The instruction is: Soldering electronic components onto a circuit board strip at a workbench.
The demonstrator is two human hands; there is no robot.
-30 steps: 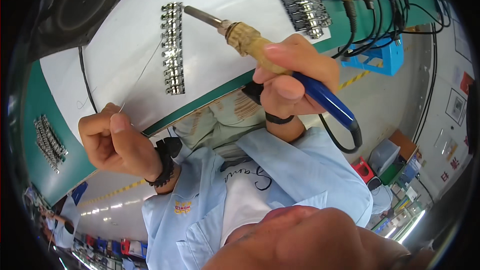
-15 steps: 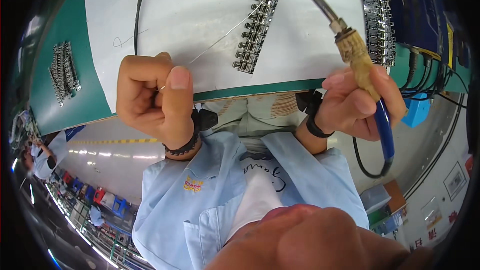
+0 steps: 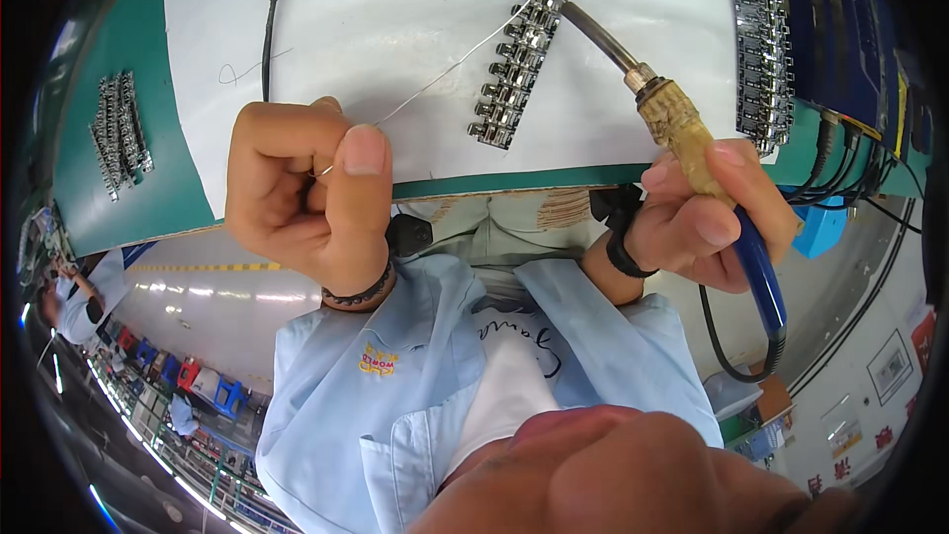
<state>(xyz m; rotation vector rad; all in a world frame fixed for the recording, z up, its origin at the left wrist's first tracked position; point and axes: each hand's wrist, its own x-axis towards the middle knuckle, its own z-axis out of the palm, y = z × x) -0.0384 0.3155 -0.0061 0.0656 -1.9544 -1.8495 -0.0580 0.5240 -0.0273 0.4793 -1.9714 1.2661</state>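
Observation:
Pinched between the thumb and fingers of my left hand [image 3: 314, 200] is a thin silvery solder wire [image 3: 447, 71]. Its far end reaches the upper part of a strip of small metal parts [image 3: 516, 67] lying on white paper. My right hand [image 3: 714, 213] grips a soldering iron [image 3: 675, 124] by its worn tan sleeve and blue handle. The iron's tip meets the strip near the wire's end; whether it touches the wire is too small to tell.
Another row of metal parts [image 3: 762, 64] lies at the right beside a dark blue box [image 3: 840, 35]. More strips [image 3: 121, 136] rest on the green mat [image 3: 84, 200] at left. A black cable [image 3: 270, 30] crosses the white paper [image 3: 346, 0]. Cables [image 3: 840, 168] hang at right.
The iron in my right hand has come down and to the left, bringing its tip onto the strip. My left hand has barely moved, still holding the wire. The view has shifted slightly.

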